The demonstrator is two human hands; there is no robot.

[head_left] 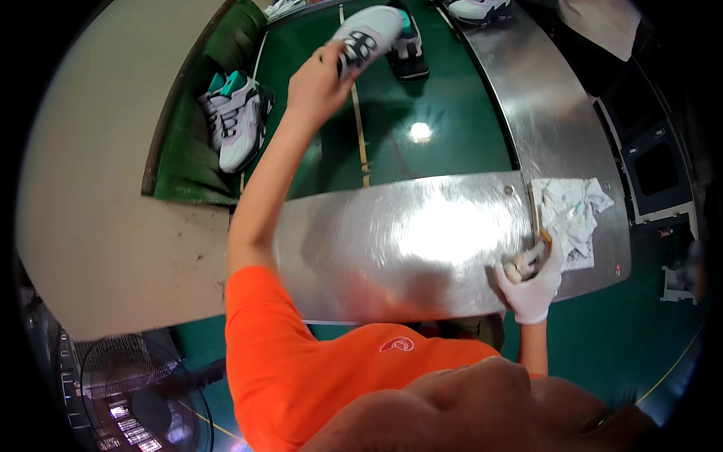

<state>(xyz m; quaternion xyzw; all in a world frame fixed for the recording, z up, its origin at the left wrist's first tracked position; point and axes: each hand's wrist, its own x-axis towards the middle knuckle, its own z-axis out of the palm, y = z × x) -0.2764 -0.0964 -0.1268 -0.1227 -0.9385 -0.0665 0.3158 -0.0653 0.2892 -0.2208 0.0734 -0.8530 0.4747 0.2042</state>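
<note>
Orange shirt, white right-hand glove point(533, 290)

Five sneakers point(239, 120) show, plus one crumpled white rag point(574, 218) and one black fan point(143, 399).

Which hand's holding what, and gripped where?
Left hand grips a white sneaker at its laced upper, lifted over the green belt. Gloved right hand holds a small tool; exact grip unclear.
</note>
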